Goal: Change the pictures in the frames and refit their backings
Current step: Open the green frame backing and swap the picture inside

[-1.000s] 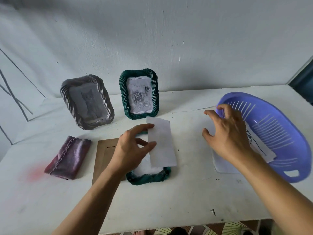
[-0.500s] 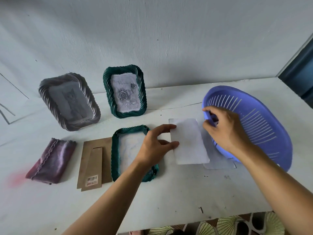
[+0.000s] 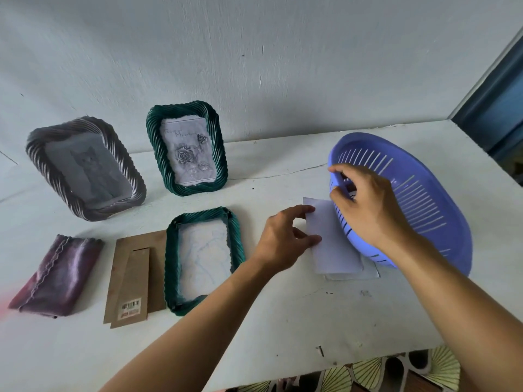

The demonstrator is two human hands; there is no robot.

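Observation:
A green twisted frame point(image 3: 236, 239) lies face down on the white table, open at the back, a faint picture showing inside. Its brown cardboard backing point(image 3: 133, 278) with a stand lies just left of it. My left hand point(image 3: 283, 239) pinches a white paper sheet point(image 3: 331, 244) by its left edge, right of the frame. My right hand point(image 3: 368, 205) grips the near rim of a purple slotted basket point(image 3: 424, 193), which is tilted up over more sheets point(image 3: 368, 274). At the back, a green frame point(image 3: 186, 148) with a rose drawing and a grey frame point(image 3: 85, 168) with a cat picture stand upright.
A folded purple cloth point(image 3: 56, 275) lies at the left. The white wall runs behind the table. The table's front edge point(image 3: 311, 369) is near me, with patterned floor below. A dark blue door edge point(image 3: 495, 108) is at the far right.
My left hand carried the white sheet from over the lying frame rightward to the basket's edge. My right hand took the basket's rim and tipped it up.

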